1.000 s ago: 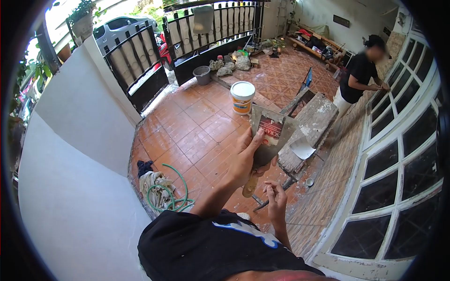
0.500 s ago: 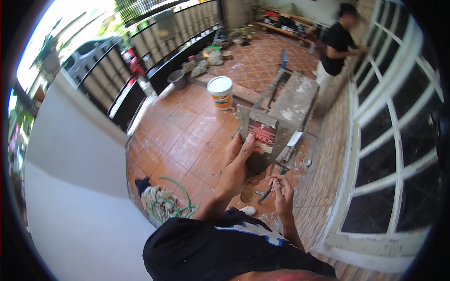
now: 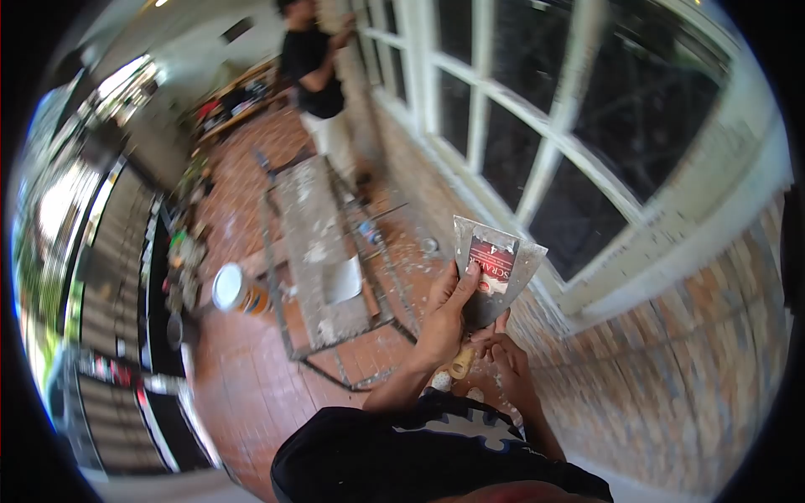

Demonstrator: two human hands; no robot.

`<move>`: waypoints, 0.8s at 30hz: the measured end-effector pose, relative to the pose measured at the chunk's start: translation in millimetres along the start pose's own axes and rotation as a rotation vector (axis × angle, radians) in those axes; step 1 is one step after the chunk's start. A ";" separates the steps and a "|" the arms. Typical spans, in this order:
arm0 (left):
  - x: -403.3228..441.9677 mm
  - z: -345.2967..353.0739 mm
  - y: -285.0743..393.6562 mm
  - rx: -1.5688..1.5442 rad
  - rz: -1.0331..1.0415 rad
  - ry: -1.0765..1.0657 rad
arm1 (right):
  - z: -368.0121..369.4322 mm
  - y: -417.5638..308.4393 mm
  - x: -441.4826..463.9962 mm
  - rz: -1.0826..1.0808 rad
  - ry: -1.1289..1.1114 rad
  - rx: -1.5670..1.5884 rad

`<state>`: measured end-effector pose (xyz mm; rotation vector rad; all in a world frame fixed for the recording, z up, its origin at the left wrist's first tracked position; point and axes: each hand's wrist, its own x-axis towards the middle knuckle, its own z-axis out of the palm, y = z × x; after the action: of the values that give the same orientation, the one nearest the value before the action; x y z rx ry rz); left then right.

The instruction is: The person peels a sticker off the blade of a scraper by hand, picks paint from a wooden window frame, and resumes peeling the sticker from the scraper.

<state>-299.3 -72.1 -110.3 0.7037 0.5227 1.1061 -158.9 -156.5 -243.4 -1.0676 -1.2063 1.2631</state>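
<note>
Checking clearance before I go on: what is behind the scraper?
Past the scraper, the white window frame and stone-patterned wall show. Its back face and whatever lies directly behind cannot be seen: the scraper and left hand cover them.

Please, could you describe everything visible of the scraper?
The scraper has a flat, grey blade that looks metal, smudged, flaring to its wide edge and narrowing toward a yellowish handle with a rounded end. A red and dark label on the blade shows a "4". The left hand holds it raised, label toward the camera, thumb across the front. Whether the right hand touches it is unclear.
</note>
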 end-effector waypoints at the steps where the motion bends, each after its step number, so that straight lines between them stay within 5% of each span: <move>1: 8.8 5.6 -10.7 0.011 -0.051 -0.097 | -8.9 1.5 -8.5 -0.044 0.051 0.016; 6: 33.0 38.7 -81.6 0.045 -0.188 -0.458 | -17.8 -11.7 -48.3 -0.212 0.367 -0.019; 12: 29.2 65.7 -127.4 0.007 -0.217 -0.601 | -26.1 -16.1 -74.2 -0.044 0.604 0.018; 24: 50.0 49.9 -145.6 0.227 0.044 -0.685 | -63.6 -25.7 -65.1 -0.146 0.529 0.133</move>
<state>-156.3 -78.0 -185.6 1.2316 0.0416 0.7812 -89.1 -218.4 -227.6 -1.1031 -0.7695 0.8588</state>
